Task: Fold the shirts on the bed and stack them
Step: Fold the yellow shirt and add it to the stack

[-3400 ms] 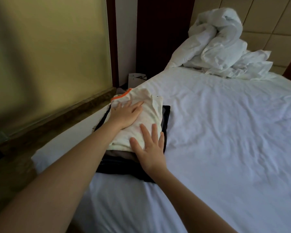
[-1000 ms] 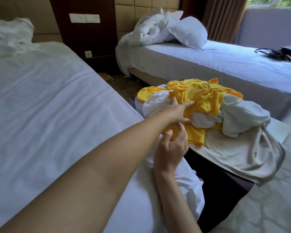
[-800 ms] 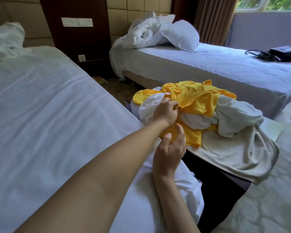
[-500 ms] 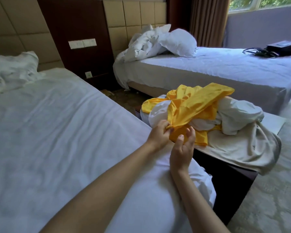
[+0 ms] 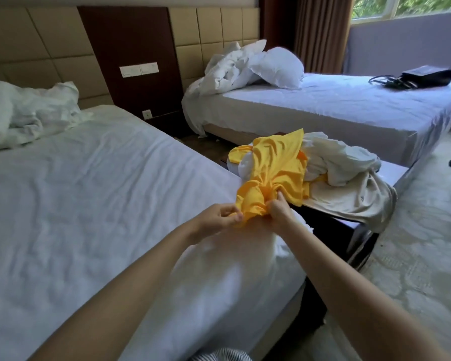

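My wide-angle head camera, the only view, looks forward and down from close above the near bed (image 5: pixel 94 194), facing its right edge, with the far bed (image 5: pixel 336 105) and window (image 5: pixel 406 6) at upper right.

Smooth, faintly shiny yellow cloth shirt (image 5: pixel 274 173); matt white bedsheet (image 5: pixel 89 194).

The left forearm (image 5: pixel 141 282) and right forearm (image 5: pixel 349 287) are bare, uncovered from the frame edge to the left hand (image 5: pixel 216 217) and right hand (image 5: pixel 279 212). Low between them shows a striped garment (image 5: pixel 219 355), with thin dark and white bands.
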`<state>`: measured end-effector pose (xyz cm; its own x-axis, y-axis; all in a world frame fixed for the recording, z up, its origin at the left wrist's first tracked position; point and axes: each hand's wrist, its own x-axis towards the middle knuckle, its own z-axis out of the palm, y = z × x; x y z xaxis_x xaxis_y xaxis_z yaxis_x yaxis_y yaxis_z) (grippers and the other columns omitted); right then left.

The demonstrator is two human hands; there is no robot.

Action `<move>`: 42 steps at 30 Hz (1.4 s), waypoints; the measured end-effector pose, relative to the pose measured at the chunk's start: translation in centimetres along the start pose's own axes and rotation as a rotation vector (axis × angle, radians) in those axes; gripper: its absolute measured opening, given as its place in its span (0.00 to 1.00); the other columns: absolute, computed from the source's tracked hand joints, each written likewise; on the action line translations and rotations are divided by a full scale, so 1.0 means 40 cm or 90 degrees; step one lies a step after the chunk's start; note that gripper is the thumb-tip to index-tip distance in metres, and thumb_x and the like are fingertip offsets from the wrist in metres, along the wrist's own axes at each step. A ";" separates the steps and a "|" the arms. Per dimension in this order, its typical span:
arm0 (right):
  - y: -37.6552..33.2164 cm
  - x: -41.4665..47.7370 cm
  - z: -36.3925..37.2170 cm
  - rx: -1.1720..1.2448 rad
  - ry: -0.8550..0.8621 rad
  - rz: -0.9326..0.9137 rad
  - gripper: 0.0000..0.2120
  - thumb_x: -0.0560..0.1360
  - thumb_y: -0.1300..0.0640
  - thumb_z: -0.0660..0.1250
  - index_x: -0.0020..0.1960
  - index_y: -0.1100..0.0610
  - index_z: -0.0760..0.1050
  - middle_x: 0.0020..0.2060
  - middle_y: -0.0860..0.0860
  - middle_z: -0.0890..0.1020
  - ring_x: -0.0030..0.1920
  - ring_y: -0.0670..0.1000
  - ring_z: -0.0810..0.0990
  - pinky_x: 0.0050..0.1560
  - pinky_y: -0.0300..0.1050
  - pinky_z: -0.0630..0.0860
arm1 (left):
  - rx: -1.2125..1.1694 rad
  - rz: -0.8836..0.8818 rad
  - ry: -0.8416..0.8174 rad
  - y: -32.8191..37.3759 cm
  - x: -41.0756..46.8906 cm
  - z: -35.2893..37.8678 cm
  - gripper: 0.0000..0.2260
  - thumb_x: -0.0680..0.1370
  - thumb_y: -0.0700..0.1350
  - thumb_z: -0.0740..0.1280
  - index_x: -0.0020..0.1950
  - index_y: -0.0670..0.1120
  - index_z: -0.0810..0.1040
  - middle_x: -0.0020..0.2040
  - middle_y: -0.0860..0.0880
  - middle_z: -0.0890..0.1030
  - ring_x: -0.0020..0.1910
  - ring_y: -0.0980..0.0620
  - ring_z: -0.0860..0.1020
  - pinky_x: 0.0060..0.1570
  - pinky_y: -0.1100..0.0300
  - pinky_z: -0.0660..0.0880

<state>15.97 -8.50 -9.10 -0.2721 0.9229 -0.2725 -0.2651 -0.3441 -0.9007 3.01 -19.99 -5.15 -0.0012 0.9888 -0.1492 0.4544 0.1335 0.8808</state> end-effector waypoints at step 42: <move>0.153 -0.485 0.464 -0.386 -0.465 -0.031 0.24 0.74 0.74 0.54 0.61 0.53 0.76 0.36 0.55 0.76 0.26 0.47 0.71 0.25 0.37 0.70 | -0.154 -0.178 0.674 -0.185 -0.656 -0.276 0.10 0.80 0.41 0.60 0.43 0.44 0.79 0.39 0.40 0.78 0.40 0.48 0.76 0.41 0.54 0.78</move>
<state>2.44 -31.70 -3.05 -0.8392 0.5266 -0.1354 0.1779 0.0305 -0.9836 -10.15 -46.19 -2.79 -0.8854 0.4649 0.0007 0.1348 0.2553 0.9574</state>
